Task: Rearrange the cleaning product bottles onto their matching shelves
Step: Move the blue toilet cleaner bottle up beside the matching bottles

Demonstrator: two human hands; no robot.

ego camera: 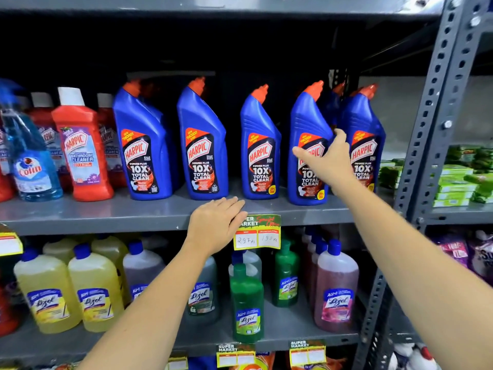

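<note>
Several blue Harpic bottles with orange caps stand in a row on the grey upper shelf [106, 212]. My right hand [326, 158] grips the fourth blue Harpic bottle [306, 124] around its front label, thumb behind its right side. My left hand [216, 222] lies flat and palm down on the shelf's front edge, below the gap between the second bottle [202, 145] and third bottle [260, 148], holding nothing. A red Harpic bathroom cleaner [82, 150] and a blue Colin spray bottle [29, 156] stand at the left of the same shelf.
The lower shelf holds yellow Lizol bottles [69, 289], green Lizol bottles [248, 300] and a pink Lizol bottle [336, 287]. A price tag [257, 233] hangs beside my left hand. A perforated grey upright [437, 102] bounds the right side, with green packets [458, 180] beyond it.
</note>
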